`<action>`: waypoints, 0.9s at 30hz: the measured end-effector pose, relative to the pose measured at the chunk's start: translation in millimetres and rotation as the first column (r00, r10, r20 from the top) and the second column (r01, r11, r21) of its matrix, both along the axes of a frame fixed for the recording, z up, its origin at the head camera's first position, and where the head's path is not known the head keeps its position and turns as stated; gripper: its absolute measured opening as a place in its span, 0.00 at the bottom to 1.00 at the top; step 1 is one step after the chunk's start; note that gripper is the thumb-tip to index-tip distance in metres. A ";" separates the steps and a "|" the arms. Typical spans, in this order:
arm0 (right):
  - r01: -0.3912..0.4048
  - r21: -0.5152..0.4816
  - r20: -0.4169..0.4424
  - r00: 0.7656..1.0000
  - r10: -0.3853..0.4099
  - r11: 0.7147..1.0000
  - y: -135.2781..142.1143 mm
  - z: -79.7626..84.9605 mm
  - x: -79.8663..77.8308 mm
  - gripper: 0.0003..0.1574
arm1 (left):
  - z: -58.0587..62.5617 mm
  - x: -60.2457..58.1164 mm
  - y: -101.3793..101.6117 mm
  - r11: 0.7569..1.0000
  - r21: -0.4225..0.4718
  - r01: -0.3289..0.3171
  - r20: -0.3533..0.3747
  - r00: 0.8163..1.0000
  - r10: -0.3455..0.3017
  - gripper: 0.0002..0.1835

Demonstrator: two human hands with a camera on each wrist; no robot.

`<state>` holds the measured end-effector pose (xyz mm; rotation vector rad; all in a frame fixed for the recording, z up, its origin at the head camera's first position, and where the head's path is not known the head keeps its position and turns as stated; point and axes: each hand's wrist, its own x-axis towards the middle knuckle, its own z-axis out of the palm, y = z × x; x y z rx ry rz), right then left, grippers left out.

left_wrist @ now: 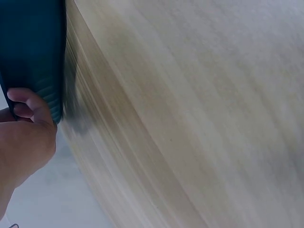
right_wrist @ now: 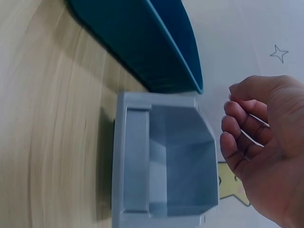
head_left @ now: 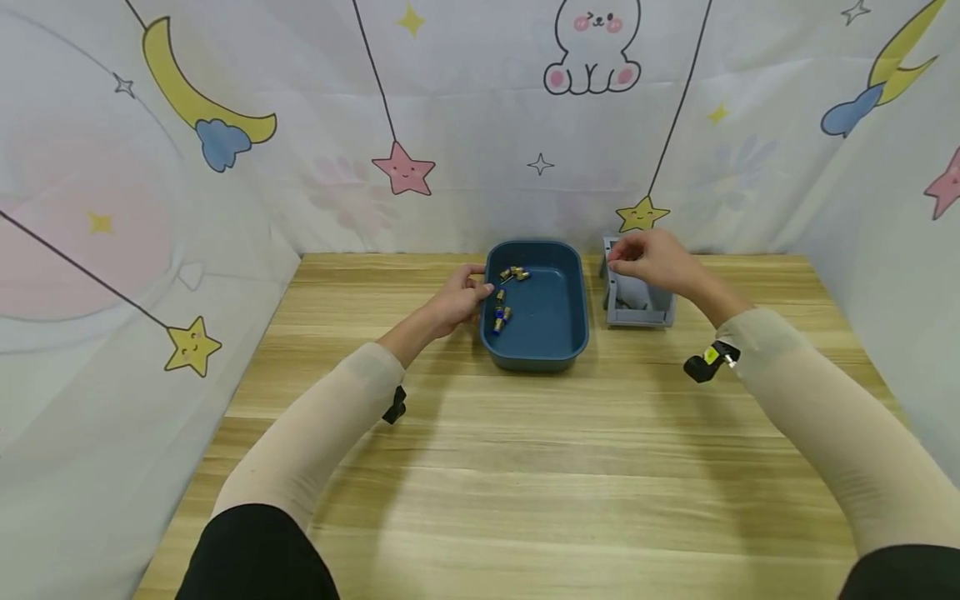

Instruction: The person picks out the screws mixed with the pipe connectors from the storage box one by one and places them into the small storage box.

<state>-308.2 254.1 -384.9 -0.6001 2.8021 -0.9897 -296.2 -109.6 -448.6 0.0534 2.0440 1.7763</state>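
A dark blue rectangular tub (head_left: 551, 321) stands at the back of the table with several small brass-coloured pieces (head_left: 500, 315) along its left side, some with blue parts. My left hand (head_left: 455, 300) grips the tub's left side, thumb at the rim; the left wrist view shows its fingers (left_wrist: 28, 102) curled against the wall. Right of the tub is an open-topped grey bin (head_left: 637, 317), with a few small dark shapes inside. Over the bin's back part hovers my right hand (head_left: 656, 262), fingers loosely bent. In the right wrist view nothing shows between its thumb and fingertips (right_wrist: 228, 142).
The wooden table (head_left: 480, 467) extends in front of the tub and bin. Behind them hangs a white printed cloth (head_left: 480, 108), continuing along both sides. A narrow gap separates the tub from the bin.
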 end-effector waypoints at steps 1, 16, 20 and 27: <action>-0.004 -0.006 -0.002 1.000 0.004 1.000 -1.9 0.0 -0.7 0.10 | 0.2 -0.2 0.1 1.000 -0.003 0.001 0.000 1.000 -0.001 0.25; -0.029 -0.056 0.035 0.999 0.031 0.998 -32.8 3.1 -12.7 0.09 | 12.1 -9.0 3.2 0.999 -0.016 -0.035 0.111 0.993 0.036 0.27; -0.040 -0.074 0.037 0.998 0.043 0.996 -46.0 3.1 -17.4 0.08 | 13.9 -11.9 4.2 0.998 -0.039 -0.039 0.101 0.994 0.043 0.27; -0.048 -0.112 0.051 0.997 0.054 0.993 -67.6 -3.0 -25.9 0.09 | 13.5 -12.3 4.2 0.999 -0.027 -0.038 0.094 0.995 0.040 0.28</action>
